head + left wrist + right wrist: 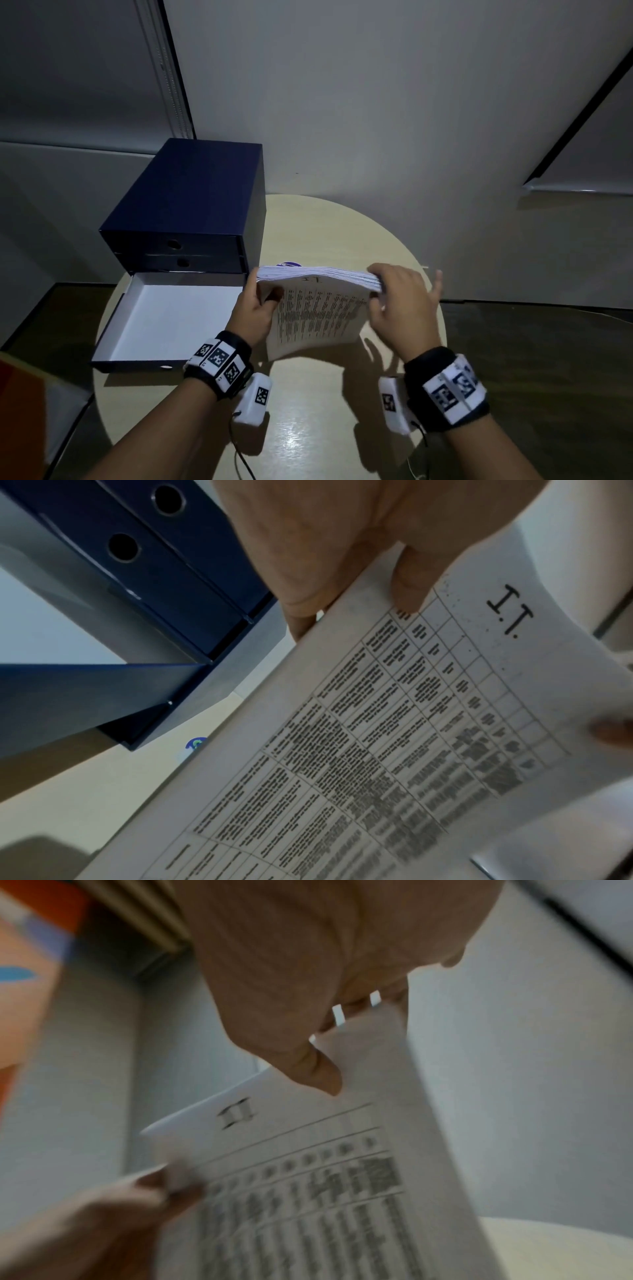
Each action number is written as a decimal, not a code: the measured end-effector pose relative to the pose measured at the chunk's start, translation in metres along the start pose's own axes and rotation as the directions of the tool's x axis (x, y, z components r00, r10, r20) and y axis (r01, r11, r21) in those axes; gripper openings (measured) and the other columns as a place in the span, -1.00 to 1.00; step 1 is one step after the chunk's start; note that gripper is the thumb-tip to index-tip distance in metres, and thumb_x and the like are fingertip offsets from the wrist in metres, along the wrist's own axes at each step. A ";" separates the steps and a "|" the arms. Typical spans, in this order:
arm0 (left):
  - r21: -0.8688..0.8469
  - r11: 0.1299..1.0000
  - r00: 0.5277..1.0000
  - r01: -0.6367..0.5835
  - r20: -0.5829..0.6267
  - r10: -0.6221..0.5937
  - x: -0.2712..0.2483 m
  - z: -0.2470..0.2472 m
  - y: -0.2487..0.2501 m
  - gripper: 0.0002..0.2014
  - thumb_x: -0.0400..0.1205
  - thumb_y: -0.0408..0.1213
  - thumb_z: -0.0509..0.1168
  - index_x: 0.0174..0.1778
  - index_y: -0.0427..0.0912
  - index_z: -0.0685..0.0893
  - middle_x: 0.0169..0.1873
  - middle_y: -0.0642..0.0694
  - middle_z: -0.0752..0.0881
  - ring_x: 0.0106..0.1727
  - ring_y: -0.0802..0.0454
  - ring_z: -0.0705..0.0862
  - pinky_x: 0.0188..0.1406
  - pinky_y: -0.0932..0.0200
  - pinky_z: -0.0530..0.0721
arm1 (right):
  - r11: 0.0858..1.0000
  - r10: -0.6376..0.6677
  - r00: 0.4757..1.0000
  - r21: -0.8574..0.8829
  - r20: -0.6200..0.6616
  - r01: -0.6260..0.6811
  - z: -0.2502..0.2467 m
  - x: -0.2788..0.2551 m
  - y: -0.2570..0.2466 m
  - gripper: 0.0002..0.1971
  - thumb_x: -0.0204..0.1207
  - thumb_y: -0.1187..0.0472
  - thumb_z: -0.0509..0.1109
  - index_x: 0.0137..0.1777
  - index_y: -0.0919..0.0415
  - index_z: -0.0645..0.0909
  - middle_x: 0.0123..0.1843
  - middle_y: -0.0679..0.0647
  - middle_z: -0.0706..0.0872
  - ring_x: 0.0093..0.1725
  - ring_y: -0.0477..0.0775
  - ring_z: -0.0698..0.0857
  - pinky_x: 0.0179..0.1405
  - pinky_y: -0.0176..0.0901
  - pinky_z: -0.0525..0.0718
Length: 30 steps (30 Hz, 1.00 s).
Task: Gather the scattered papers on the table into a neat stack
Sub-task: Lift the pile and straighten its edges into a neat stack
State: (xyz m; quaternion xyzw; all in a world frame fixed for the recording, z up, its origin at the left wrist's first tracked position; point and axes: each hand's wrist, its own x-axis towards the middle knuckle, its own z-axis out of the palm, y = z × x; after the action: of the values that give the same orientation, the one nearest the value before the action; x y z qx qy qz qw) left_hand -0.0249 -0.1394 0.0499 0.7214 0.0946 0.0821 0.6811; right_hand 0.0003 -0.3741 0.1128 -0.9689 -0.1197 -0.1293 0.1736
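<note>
My left hand (255, 308) and right hand (399, 301) grip opposite edges of the paper stack (317, 308), standing it upright on the round surface (308, 428) beside the open drawer (164, 318).

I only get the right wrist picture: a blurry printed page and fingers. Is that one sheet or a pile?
Observer: A pile. The left hand and right hand grip a thick stack of papers by its top corners.
Visitor: What's beside it?
Observer: A dark blue drawer box stands to its left on the round table.
Visitor: Is it closed?
Observer: No, its bottom drawer is pulled out, white inside.
</note>
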 end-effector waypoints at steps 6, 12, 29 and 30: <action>-0.006 1.000 0.998 0.031 -0.047 -0.031 0.004 0.001 0.003 -0.52 0.67 -0.59 0.18 0.47 -0.11 0.43 0.18 0.03 0.73 0.19 0.21 0.69 0.33 0.07 0.58 | 0.568 0.215 0.975 0.805 0.055 -0.170 0.030 0.006 0.038 -0.76 0.53 0.49 0.48 0.02 0.13 0.67 -0.09 -0.11 0.81 -0.01 -0.02 0.77 0.03 -0.08 0.70; 0.106 0.992 0.995 -0.071 -0.067 0.079 0.008 0.015 0.015 -0.59 0.71 -0.43 0.19 0.36 0.16 0.43 0.07 0.18 0.71 0.07 0.38 0.67 0.24 0.15 0.58 | 0.518 0.255 0.957 0.816 0.138 -0.256 0.050 -0.002 0.018 -0.84 0.75 0.22 0.21 0.28 0.09 0.37 0.12 0.03 0.69 0.12 0.01 0.73 0.18 0.31 0.73; 0.210 0.978 0.998 0.002 -0.055 0.010 -0.023 0.029 -0.011 -0.58 0.71 -0.44 0.15 0.30 0.18 0.23 0.18 0.12 0.61 0.25 0.12 0.61 0.25 0.06 0.59 | 0.618 0.282 0.944 0.720 0.170 -0.315 0.083 -0.035 0.015 -0.50 0.61 0.51 0.26 0.29 -0.06 0.20 0.02 -0.30 0.60 0.00 -0.24 0.66 -0.02 -0.22 0.58; 0.203 0.979 0.998 -0.023 -0.055 0.034 -0.023 0.030 -0.008 -0.59 0.71 -0.47 0.15 0.29 0.13 0.25 0.13 0.20 0.60 0.19 0.26 0.62 0.18 0.18 0.60 | 0.611 0.300 0.941 0.725 0.159 -0.318 0.082 -0.034 0.017 -0.47 0.59 0.54 0.25 0.30 -0.06 0.21 0.02 -0.29 0.60 -0.02 -0.27 0.65 -0.06 -0.29 0.59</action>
State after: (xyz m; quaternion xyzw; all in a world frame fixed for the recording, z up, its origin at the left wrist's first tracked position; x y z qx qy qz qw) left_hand -0.0405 -0.1735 0.0404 0.7856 0.1119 0.1028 0.5998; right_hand -0.0102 -0.3655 0.0231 -0.8212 0.0048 -0.0269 0.5700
